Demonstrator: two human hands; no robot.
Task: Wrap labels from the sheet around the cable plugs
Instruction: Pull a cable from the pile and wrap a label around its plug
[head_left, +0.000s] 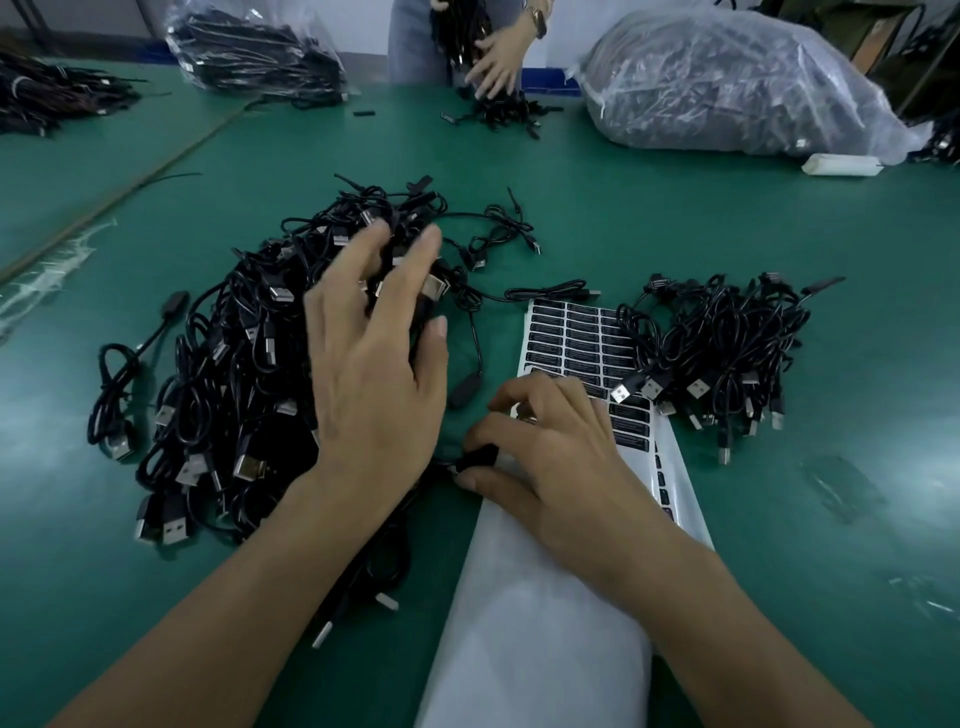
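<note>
Labels (566, 338) — black rectangles in rows on a white sheet (530, 597) — lie on the green counter (571, 218) between two heaps of black cables. The right grip (550, 457) rests over the sheet, fingers curled, pinching a black plug (480, 457) at the sheet's left edge. The left grip (374, 358) is released — fingers spread over the bigger heap (223, 364). The smaller heap (727, 353) overlaps the sheet's right side.

Showing a bare left hand (379, 374) and a bare right hand (550, 457), both with slim fingers (353, 260) and short nails. Continuing into a bare left forearm (234, 613) and a bare right forearm (727, 623), uncovered to the lower edge.
</note>
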